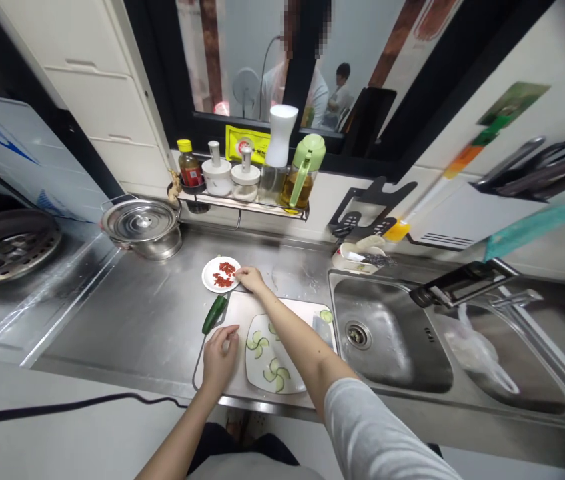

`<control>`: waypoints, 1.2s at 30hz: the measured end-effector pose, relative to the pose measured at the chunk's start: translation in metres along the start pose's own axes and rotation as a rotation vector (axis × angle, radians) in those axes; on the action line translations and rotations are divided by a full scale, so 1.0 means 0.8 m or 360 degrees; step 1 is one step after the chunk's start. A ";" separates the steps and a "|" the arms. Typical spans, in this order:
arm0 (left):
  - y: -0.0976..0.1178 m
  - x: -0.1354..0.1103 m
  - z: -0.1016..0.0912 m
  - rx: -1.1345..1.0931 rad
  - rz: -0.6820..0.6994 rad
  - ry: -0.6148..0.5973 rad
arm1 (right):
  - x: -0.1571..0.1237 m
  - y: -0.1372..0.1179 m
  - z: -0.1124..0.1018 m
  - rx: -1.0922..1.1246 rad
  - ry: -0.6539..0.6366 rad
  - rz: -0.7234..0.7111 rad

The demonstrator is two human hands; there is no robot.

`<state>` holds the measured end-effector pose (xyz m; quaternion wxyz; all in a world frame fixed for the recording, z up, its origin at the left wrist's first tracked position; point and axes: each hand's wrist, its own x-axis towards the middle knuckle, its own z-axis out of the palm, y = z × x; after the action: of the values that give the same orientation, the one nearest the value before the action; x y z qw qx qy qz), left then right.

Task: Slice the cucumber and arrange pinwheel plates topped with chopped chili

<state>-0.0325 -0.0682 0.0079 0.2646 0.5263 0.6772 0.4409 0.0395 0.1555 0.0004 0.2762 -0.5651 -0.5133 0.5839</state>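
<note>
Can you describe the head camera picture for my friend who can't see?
A person's right hand is at the rim of a small white plate of red bits, and the left hand is over a cutting board. On the board, a larger white plate holds green-edged slices in pinwheels; a cucumber lies nearby, with a sink to the right.

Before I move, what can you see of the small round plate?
The small round plate is white, perhaps ceramic. It lies flat on the steel counter, by the far edge of the cutting board. Two loose clusters of red pieces lie on it. The right hand is at its right rim; contact is unclear.
</note>
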 end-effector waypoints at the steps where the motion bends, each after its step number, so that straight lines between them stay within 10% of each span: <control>1: 0.000 0.000 -0.001 -0.0022 -0.0025 -0.0003 | -0.001 0.000 -0.001 0.0022 -0.0007 0.0021; 15: 0.019 0.035 -0.001 -0.0677 -0.0385 0.0121 | -0.114 -0.010 -0.041 0.0565 -0.0411 0.0146; 25: 0.030 0.026 0.026 -0.0396 -0.0226 -0.0152 | -0.232 0.077 -0.163 -0.0317 0.0520 -0.0429; 36: 0.067 0.005 0.095 0.0673 0.0145 -0.0681 | -0.291 0.132 -0.167 -0.1580 0.0311 -0.0396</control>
<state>0.0544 -0.0373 0.0195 0.2659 0.6804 0.6585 0.1807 0.2414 -0.0501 0.0136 0.0889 -0.6147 -0.7634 0.1773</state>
